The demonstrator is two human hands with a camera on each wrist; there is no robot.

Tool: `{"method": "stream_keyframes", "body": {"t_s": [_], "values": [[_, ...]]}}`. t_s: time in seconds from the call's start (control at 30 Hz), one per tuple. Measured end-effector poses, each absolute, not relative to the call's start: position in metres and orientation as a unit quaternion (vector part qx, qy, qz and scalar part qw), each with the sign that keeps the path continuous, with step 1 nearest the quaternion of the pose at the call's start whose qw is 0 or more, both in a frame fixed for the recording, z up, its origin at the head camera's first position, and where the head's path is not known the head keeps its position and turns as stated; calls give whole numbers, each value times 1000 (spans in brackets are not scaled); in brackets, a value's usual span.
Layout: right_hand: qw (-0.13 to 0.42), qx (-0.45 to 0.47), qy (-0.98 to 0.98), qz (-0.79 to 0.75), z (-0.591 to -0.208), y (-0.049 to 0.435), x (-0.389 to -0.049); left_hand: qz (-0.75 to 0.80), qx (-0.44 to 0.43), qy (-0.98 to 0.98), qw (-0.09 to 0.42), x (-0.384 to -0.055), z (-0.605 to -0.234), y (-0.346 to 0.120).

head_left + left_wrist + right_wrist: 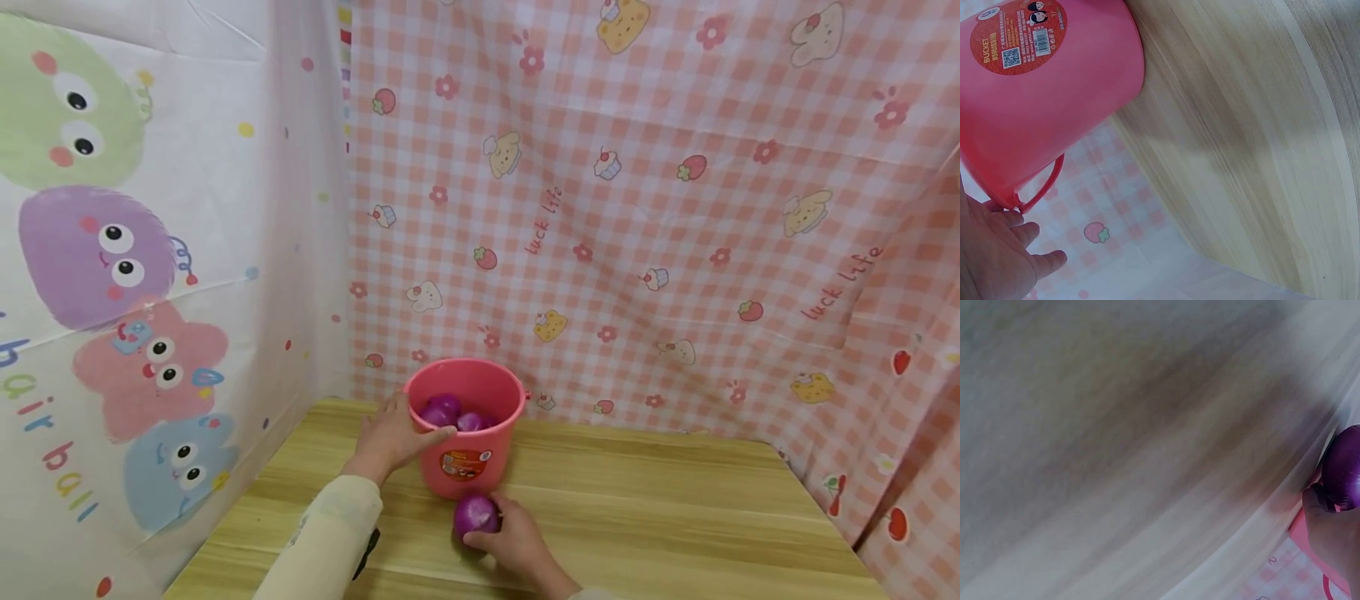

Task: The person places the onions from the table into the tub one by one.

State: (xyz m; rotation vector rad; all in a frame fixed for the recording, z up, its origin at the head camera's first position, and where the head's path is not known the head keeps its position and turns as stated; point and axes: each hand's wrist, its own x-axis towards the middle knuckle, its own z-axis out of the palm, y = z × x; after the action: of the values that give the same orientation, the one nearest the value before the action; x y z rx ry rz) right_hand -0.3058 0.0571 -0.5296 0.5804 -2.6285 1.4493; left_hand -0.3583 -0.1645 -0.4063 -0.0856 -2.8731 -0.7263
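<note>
A pink plastic bucket (pixel 498 457) stands on the table with several purple onions (pixel 442 407) inside. My left hand (pixel 390 437) rests against the bucket's left side, its thumb lying along the front rim. In the left wrist view, the fingers of that hand (pixel 999 253) are spread loosely beside the bucket's handle joint. Just in front of the bucket, my right hand (pixel 519 537) grips a purple onion (pixel 475 512) between thumb and fingers, low over the tabletop. The right wrist view catches only part of this onion (pixel 1342 467) at its right edge.
The wood-grain table (pixel 652 508) extends right of the bucket. A pink checked curtain (pixel 637 217) hangs behind the table, and a white cartoon-printed curtain (pixel 277 208) hangs on the left. The bucket's handle (pixel 1047 184) hangs down at its far side.
</note>
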Motion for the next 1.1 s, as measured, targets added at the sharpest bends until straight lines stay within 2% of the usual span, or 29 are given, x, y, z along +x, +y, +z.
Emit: {"method": "stream_keyframes", "body": {"t_s": [0.53,1.1], "values": [[18,166,-855,491,-523,59,-308,-253,-34,-962,95,-358,-407,-164],[46,135,-848,510,-491,76,-321,-253,-37,-961,101,-358,-408,-165]]}}
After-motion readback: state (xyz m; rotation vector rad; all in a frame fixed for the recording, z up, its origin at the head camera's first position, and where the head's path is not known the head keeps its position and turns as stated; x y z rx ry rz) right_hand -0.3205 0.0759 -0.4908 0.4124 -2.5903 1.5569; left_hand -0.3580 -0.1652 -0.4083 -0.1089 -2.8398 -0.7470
